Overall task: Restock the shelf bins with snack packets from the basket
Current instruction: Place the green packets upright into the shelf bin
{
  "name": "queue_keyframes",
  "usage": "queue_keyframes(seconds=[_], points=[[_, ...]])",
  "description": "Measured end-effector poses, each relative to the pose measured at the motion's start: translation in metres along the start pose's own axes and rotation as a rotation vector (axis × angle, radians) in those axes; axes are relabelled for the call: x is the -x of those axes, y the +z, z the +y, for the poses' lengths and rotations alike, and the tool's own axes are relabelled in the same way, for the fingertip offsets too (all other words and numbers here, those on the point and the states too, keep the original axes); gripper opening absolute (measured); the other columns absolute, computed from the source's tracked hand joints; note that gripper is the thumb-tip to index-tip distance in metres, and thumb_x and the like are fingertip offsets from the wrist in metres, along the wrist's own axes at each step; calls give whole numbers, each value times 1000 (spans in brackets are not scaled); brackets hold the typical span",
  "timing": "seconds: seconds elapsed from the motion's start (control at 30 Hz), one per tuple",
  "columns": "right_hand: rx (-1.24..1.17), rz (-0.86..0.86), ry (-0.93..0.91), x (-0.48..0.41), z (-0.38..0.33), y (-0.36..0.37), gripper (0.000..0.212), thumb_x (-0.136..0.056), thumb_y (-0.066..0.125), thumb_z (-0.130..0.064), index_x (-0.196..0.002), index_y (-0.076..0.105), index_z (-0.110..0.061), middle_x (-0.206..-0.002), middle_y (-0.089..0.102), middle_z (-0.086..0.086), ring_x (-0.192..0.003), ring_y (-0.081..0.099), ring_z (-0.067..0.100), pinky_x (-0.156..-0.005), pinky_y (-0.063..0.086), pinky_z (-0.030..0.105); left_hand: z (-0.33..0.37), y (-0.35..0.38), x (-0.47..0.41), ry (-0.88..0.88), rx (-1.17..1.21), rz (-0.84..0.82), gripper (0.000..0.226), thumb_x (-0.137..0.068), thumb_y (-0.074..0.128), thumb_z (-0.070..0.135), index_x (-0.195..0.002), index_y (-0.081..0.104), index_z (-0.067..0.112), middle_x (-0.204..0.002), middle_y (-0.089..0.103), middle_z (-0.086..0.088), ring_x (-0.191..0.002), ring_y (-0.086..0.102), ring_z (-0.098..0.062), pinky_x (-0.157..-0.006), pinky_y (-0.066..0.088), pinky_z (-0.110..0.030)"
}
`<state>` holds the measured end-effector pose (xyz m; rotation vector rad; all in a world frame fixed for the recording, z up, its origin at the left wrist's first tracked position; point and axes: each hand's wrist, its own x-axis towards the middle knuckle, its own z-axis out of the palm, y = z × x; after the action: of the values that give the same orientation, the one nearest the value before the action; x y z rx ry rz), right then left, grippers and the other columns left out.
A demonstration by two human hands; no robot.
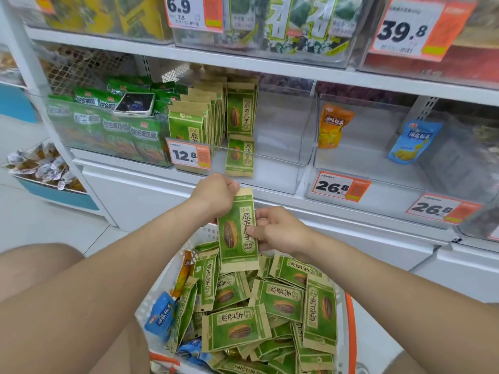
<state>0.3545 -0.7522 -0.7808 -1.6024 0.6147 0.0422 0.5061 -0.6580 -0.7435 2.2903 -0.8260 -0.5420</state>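
A green and tan sunflower-seed packet [237, 230] is held upright above the white basket [159, 287]. My left hand [214, 195] pinches its top left corner, while my right hand [280, 230] grips its right edge. The basket holds several more green seed packets [280, 300], plus blue packets [160, 317] and an orange one at its left side. In front of my hands, the clear shelf bin [283, 147] marked 12.8 holds a row of the same green packets [199, 120] at its left; its right half is bare.
A bin of green mixed-snack bags [108, 128] with a phone [137, 103] lying on top stands to the left. Right-hand bins hold one orange pouch [333, 125] and one blue pouch [415, 141]. A blue crate of wrapped sweets [43, 168] sits on the floor, far left.
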Motion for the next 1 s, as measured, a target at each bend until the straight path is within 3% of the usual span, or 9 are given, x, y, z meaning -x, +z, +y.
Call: queue_keyframes(seconds=[0.13, 0.33, 0.43, 0.5, 0.6, 0.7, 0.83, 0.9, 1.0], points=[[-84, 168, -142, 2, -20, 4, 18, -108, 54, -10, -120, 66, -7, -99, 78, 17, -79, 76, 24, -69, 62, 36, 13, -14, -8, 21, 64, 49, 42, -109, 48, 34, -94, 69, 1, -87, 71, -19, -82, 71, -39, -71, 63, -53], [32, 441, -295, -13, -57, -2, 27, -109, 47, -38, -110, 67, -21, -79, 73, 0, -60, 67, 22, -41, 46, 28, 43, -66, -30, 124, -12, 278, 29, -93, 45, 11, -92, 74, 12, -96, 72, -11, -90, 65, -36, -82, 58, -43], [-67, 526, -305, -25, -81, -11, 28, -102, 59, -46, -106, 72, -20, -79, 76, -2, -63, 70, 21, -44, 50, 29, 39, -82, -43, 220, -223, 444, 20, -92, 48, 14, -90, 68, 15, -97, 68, -10, -94, 63, -38, -77, 53, -42], [-138, 544, -289, -34, -99, -19, 31, -98, 70, -42, -99, 75, -11, -68, 69, -2, -48, 61, 13, -38, 38, 21, 36, -87, -52, 264, -374, 517, 15, -91, 53, 17, -99, 65, 13, -110, 61, -15, -105, 57, -41, -85, 51, -49], [-221, 551, -258, -51, -123, -32, 38, -92, 79, -41, -96, 74, -3, -66, 68, 3, -41, 55, 10, -37, 32, 18, 36, -88, -63, 220, -511, 533, 27, -89, 58, 23, -113, 57, 11, -126, 50, -18, -117, 46, -41, -99, 42, -54], [-274, 564, -265, -81, -138, -43, 41, -90, 81, -39, -103, 72, -2, -79, 74, 6, -54, 67, 13, -39, 43, 21, 36, -82, -72, 230, -558, 577, 31, -85, 60, 24, -112, 50, 12, -125, 44, -18, -115, 41, -41, -97, 39, -53], [-243, 592, -205, -129, -143, -55, 78, -75, 88, -49, -131, 58, -4, -115, 74, 8, -96, 76, 26, -75, 65, 43, 36, -79, -82, 252, -559, 649, 30, -81, 63, 22, -107, 50, 15, -120, 40, -14, -111, 40, -38, -96, 38, -53], [-180, 561, -128, -152, -138, -61, 77, -73, 91, -43, -131, 58, -4, -116, 74, 9, -100, 75, 28, -87, 63, 51, 37, -79, -86, 251, -549, 656, 29, -80, 63, 22, -105, 49, 16, -120, 39, -13, -110, 39, -38, -95, 37, -53], [-106, 463, 9, -173, -129, -66, 73, -70, 95, -27, -126, 57, 1, -110, 75, 16, -92, 77, 32, -84, 63, 56, 36, -80, -91, 256, -540, 654, 28, -80, 63, 22, -105, 50, 17, -122, 38, -12, -111, 38, -37, -95, 36, -52]])
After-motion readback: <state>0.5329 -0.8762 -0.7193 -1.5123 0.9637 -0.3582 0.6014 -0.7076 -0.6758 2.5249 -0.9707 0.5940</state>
